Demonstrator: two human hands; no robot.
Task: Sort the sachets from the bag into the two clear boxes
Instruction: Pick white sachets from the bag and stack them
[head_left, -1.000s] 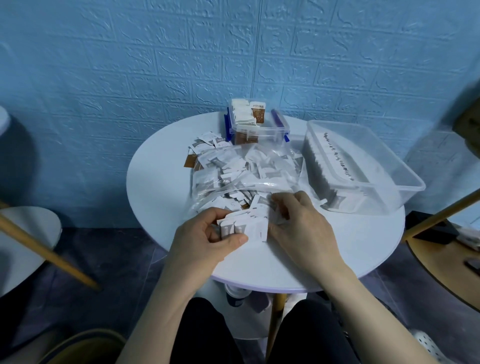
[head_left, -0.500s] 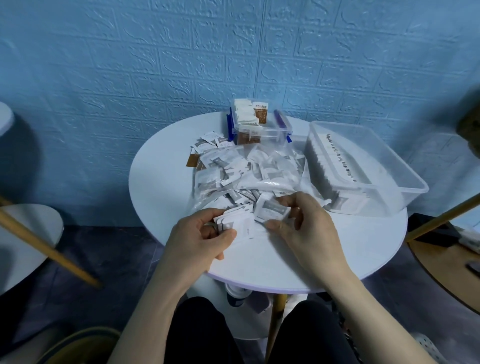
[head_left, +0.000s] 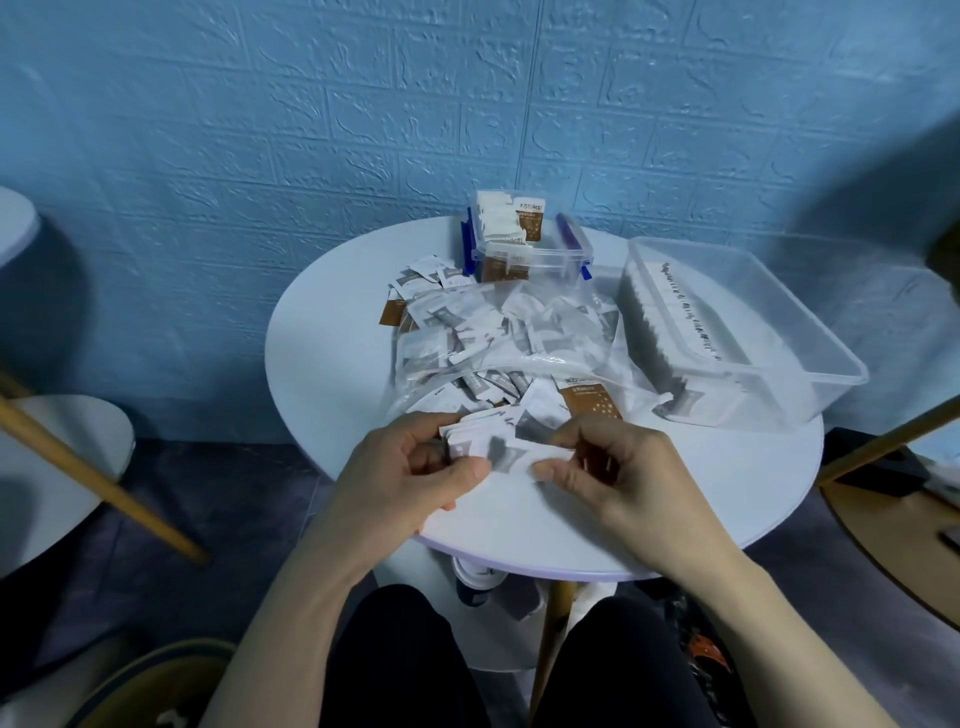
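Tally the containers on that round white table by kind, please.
Small clear plastic box with blue clips: 1
Large clear plastic tub: 1
Clear plastic bag of sachets: 1
Total: 3

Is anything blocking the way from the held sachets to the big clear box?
Nothing solid: both hands hold the sachets; the big clear box stands open, with only the bag's flat edge between.

Bare table (head_left: 332, 332) left of bag (head_left: 498, 338)

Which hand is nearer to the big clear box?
Right. The right hand lies just below-left of the big clear box; the left hand is farther left.
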